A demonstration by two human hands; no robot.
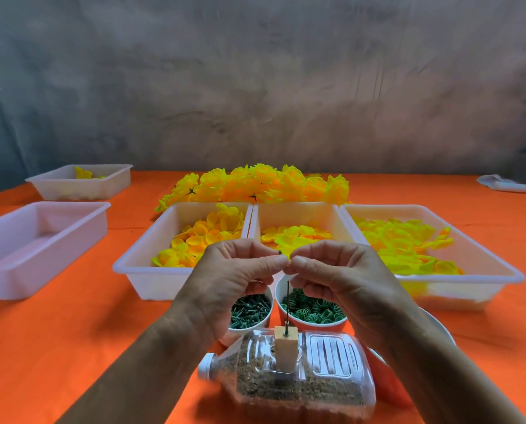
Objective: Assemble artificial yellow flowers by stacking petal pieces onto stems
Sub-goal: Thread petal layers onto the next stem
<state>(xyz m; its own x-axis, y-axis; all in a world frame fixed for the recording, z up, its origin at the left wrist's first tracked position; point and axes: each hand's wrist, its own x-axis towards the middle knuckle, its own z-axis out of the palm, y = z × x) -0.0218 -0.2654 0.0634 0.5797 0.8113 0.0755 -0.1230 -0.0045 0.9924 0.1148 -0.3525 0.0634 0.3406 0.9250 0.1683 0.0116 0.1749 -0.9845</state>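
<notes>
Both my hands meet at the top of a thin dark needle (287, 304) that stands upright in a small wooden block (285, 347). My left hand (234, 276) and my right hand (335, 280) pinch a small yellow petal piece (289, 255) with a green bit between thumbs and fingertips, right at the needle tip. The block sits on a clear plastic bottle (289, 374) lying on its side, filled with sand. Below my hands stand a cup of dark green stem pins (249, 310) and a cup of green calyx rings (313, 312).
Three white trays of yellow petals, left (151, 249), middle (298, 215) and right (482, 258), stand side by side on the orange tablecloth, with a pile of finished yellow flowers (255, 185) behind them. An empty white tray (38, 240) and another tray (81, 182) are at left.
</notes>
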